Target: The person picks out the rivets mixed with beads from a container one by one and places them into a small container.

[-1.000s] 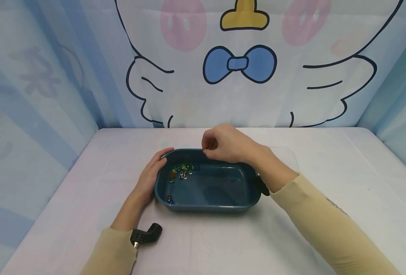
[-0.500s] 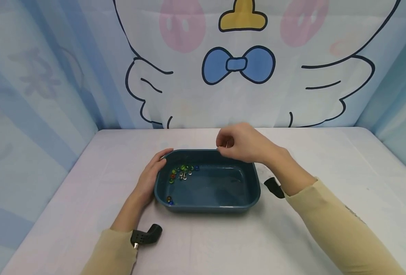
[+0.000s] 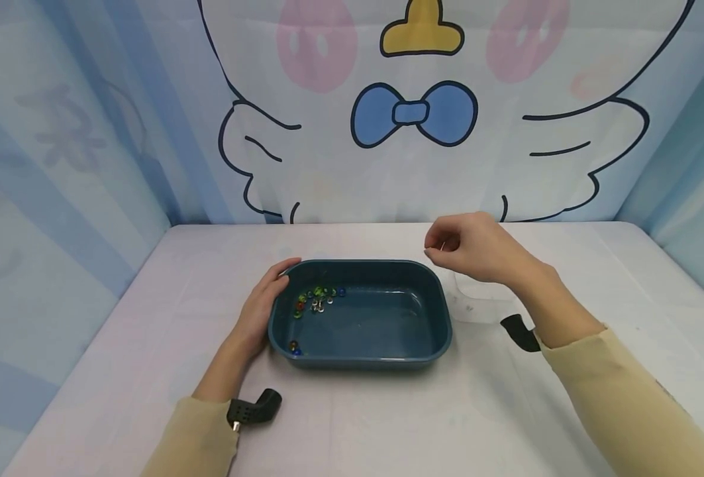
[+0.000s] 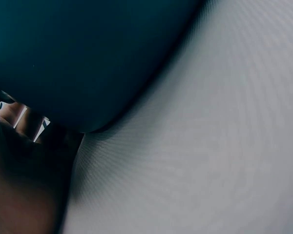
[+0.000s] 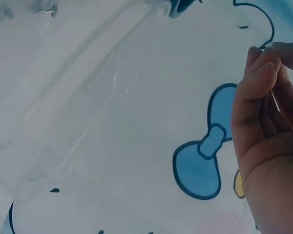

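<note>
A dark blue-green tray (image 3: 363, 334) with rounded corners lies on the table, its inside facing up. My left hand (image 3: 260, 301) grips its left end, thumb at the rim and fingers along the outer side. Inside the tray, green, red, amber and blue glass-like beads (image 3: 320, 291) cluster at the left, with small silvery metal pieces (image 3: 317, 305) among them. My right hand (image 3: 479, 248) is raised past the tray's far right corner, thumb and fingertips pinched together. A thin, pale sliver shows between its fingers; most of it is hidden.
A clear plastic container (image 3: 481, 317) stands right of the tray, partly under my right forearm. Small metal pieces (image 5: 51, 9) show by it in the right wrist view. A printed curtain (image 3: 414, 182) hangs behind the table's far edge.
My right hand has moved right, from over the tray's far rim to beyond its right corner, fingertips still pinched. The left hand and tray have stayed put.
</note>
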A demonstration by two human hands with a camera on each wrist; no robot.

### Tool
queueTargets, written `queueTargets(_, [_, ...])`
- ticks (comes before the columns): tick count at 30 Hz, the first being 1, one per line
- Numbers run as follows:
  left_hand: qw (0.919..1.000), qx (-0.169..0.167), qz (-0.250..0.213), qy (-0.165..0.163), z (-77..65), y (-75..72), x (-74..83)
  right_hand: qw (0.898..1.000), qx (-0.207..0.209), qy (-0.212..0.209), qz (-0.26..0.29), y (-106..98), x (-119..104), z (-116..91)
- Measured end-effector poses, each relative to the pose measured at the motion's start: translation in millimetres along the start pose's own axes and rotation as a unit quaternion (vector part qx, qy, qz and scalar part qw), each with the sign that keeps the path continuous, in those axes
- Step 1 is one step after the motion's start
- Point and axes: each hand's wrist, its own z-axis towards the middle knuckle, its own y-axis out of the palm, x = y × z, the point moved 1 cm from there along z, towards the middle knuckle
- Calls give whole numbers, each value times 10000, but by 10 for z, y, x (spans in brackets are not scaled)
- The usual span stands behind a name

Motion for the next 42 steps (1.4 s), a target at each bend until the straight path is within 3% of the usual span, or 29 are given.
queueTargets(18, [10000, 23, 53, 69, -30, -11, -1, 9985, 160, 425, -292, -31, 384, -239])
queueTargets(32, [9999, 24, 84, 60, -35, -6, 9, 9961, -170, 811, -302, 1, 503, -340])
queueTargets(42, [10000, 20, 82, 50, -22, 5, 15, 9959, -98, 832, -345, -18, 532, -345])
